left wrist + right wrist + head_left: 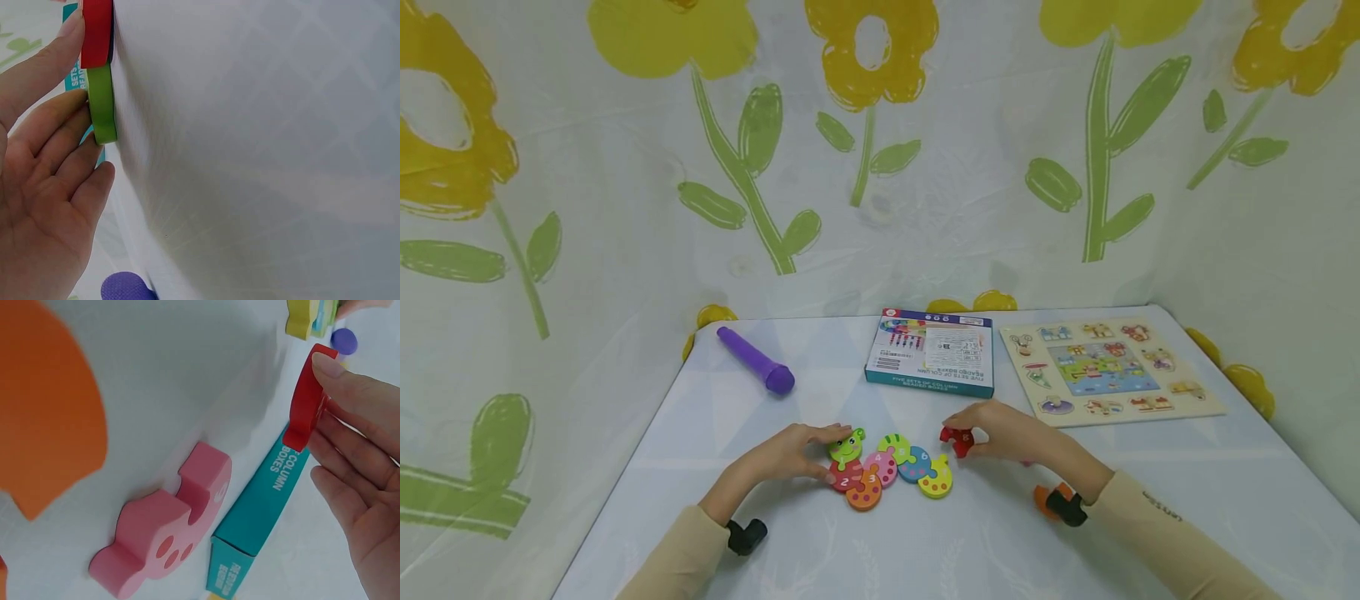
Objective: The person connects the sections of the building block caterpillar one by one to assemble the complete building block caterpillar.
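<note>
Linked caterpillar on surface could kink if left hand, fingers loose against its head end, shoves it. Red piece, pinched by right hand near yellow end, may jam if pressed skewed. Count: 1 puzzle board, 1 box, 1 purple microphone, 7 pieces linked, at least 3 loose (red, pink one, orange one)

Head view: high behind fingers, facing forward-down. Wrist views: close, sideways, low over table; both catch box beyond fingers.
</note>
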Available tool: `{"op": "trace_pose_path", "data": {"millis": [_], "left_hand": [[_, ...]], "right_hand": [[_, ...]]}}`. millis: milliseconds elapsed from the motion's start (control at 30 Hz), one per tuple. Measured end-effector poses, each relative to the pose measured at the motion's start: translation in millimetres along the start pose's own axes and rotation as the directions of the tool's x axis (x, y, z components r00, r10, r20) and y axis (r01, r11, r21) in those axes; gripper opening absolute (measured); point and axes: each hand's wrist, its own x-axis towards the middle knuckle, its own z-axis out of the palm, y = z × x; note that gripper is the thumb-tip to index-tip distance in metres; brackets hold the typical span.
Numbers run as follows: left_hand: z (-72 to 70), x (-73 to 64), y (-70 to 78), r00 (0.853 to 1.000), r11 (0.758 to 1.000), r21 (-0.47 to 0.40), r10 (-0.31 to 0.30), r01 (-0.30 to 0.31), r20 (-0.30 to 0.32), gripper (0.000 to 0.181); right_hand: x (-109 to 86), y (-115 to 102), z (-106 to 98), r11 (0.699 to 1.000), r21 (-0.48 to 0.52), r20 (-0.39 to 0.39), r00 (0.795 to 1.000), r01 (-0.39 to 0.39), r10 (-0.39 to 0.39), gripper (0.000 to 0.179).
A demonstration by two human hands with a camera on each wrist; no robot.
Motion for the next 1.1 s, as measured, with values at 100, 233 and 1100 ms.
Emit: {"op": "trace_pose_path", "data": {"millis": [100, 233, 1100], "left_hand": [[0.2, -0.3, -0.1, 1.0, 1.0, -0.001, 0.0, 0.0, 0.0, 0.068], [0.1, -0.6, -0.4, 1.0, 1.0, -0.003, -0.004, 0.004, -0.001, 0.068], [0.7, 0.3, -1.8, 1.0, 1.0, 0.009, -0.014, 0.014, -0.001, 0.069]], "right_hand": [[0.8, -2, 0, 1.0, 0.004, 0.014, 1.0, 0.011, -0.011, 0.047], [1.7, -4, 2, 1.0, 0.005, 0.027, 0.999, 0.03, -0.03, 0.047], [6.1, -14, 5, 0.998, -0.022, 0.115, 0.992, 0.057, -0.054, 0.047]]}}
